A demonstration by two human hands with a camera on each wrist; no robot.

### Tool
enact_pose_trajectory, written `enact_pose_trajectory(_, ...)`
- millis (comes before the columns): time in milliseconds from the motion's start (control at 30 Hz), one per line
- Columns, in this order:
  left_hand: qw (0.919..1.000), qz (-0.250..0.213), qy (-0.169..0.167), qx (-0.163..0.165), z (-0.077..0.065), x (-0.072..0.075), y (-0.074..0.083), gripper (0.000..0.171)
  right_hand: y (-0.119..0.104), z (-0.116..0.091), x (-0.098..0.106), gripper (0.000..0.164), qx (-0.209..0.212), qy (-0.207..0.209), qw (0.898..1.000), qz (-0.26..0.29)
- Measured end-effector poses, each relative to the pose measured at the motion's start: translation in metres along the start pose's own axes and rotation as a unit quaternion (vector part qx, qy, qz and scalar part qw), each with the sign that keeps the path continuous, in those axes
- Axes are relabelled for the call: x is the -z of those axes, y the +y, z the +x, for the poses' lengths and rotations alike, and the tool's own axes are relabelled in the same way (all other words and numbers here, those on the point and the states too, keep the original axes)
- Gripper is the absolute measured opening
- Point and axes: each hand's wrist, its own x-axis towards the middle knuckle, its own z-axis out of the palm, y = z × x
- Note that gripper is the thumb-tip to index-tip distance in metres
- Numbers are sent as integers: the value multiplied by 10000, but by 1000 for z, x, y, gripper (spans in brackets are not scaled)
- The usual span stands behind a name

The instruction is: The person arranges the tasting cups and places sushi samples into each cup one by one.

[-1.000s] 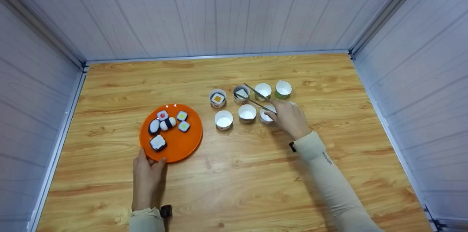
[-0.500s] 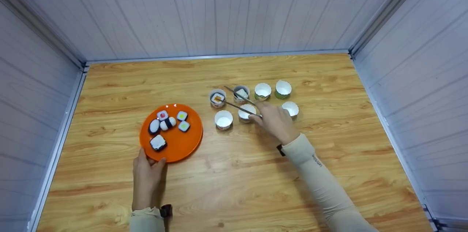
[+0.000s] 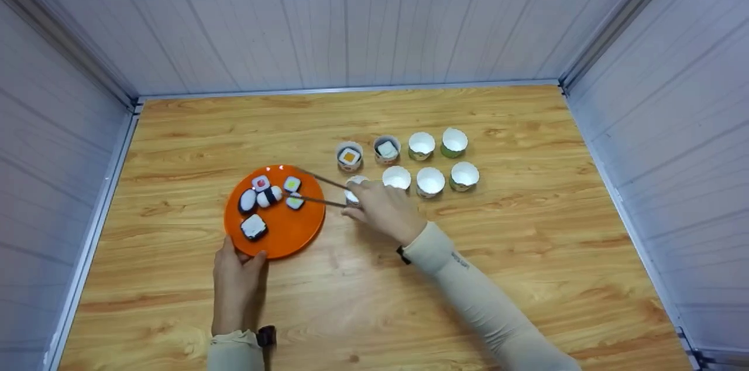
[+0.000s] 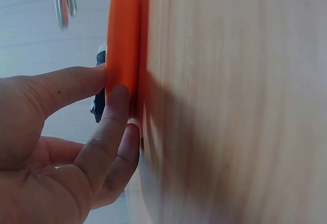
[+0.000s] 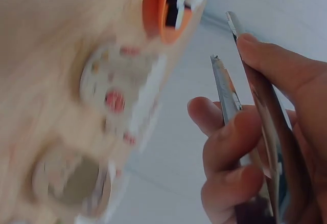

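My left fingers [image 4: 97,155] pinch the orange plate [image 3: 292,233], toward the left edge of the counter [image 3: 351,301]. My right fingers [image 5: 230,137] curl around the tongs [image 5: 265,111], tips spread over the yellow-centred pieces [image 3: 292,184]; I should squeeze one gently, squarely.

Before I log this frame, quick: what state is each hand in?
Left hand: holding the round orange plate by its rim.
Right hand: holding silver metal tongs, tips apart.

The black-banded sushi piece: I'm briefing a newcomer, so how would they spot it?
Find the orange plate on the wooden table. On it, the piece lies between the white oval and the two yellow-centred squares. Only it has a black band across its white top.
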Motion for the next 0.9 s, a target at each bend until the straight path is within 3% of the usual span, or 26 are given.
enact_pose_trajectory(333, 9999, -25, -79, 61, -1, 2, 0, 66, -35, 19, -27, 50, 158, -426, 9986, -260)
enact_pose_trajectory(667, 9997, -37, -164, 202, -1, 3, 1, 70, -45, 26, -40, 54, -95, -620, 9971, -422)
enact_pose_trajectory(767, 9998, -31, -151, 134, -1, 3, 0, 69, -46, 26, -42, 55, -159, -687, 9963, -486)
enact_pose_trajectory(900, 9997, 52, 38, -228, 0, 2, -2, 63, -47, 25, -48, 52, -114, -531, 9964, -654)
